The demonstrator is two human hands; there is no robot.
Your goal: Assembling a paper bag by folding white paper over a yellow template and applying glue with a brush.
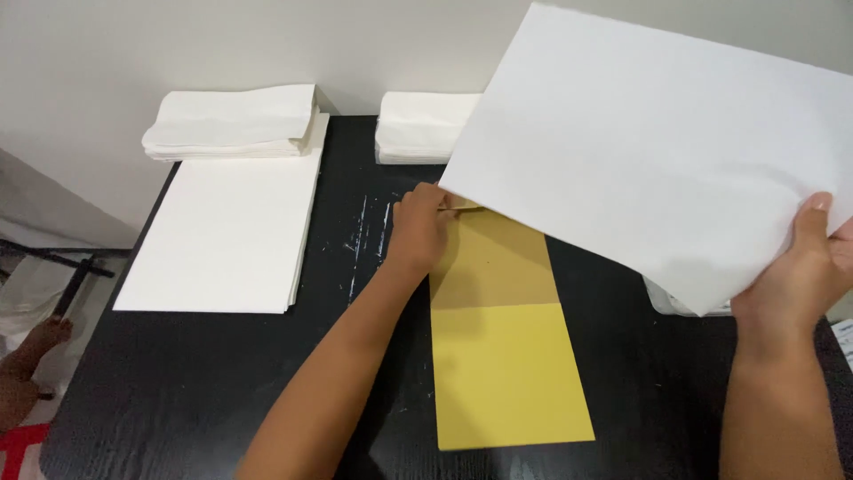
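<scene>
A large white sheet of paper [640,151] is lifted and tilted above the right half of the black table [178,382]. My right hand [804,267] grips its lower right edge, thumb on top. My left hand [419,227] holds the sheet's lower left corner, close to the top end of a long yellow card [506,364] lying flat on the table. The far part of the yellow card lies in the sheet's shadow.
A flat stack of white sheets [222,231] lies at the left of the table. Two piles of folded white paper [233,123] [418,124] sit at the back against the wall. Another white thing [675,302] shows under the raised sheet at right.
</scene>
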